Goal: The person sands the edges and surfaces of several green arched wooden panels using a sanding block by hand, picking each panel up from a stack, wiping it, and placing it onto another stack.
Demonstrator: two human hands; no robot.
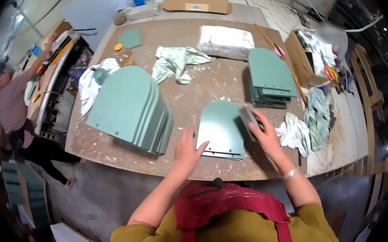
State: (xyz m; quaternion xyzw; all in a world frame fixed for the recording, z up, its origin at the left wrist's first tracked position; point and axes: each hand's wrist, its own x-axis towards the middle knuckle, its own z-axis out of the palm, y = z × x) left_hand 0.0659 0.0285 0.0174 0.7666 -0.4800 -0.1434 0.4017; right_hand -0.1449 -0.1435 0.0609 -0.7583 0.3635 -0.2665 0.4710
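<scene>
A rounded-top green panel (pixel 222 128) lies in front of me at the table's near edge, with a bright glare on its face and small holes along its straight end. My left hand (pixel 188 148) rests at its left edge, fingers stretched out and the thumb reaching onto the face. Fingers of my right hand (pixel 265 132) are wrapped round a grey sanding block (pixel 248 122), tilted against the panel's right edge and slightly blurred. More green panels (pixel 126 106) form a leaning stack to the left. Another stack of green panels (pixel 272 72) sits at the far right.
Crumpled cloths (pixel 174 61) lie mid-table, others (pixel 294 132) at right. A white wrapped block (pixel 226 42) stands behind. An orange-capped bottle (pixel 123 55) is at left, a cardboard box (pixel 303 61) at right. Beyond the table's left side, a person (pixel 13 100) reaches toward shelves.
</scene>
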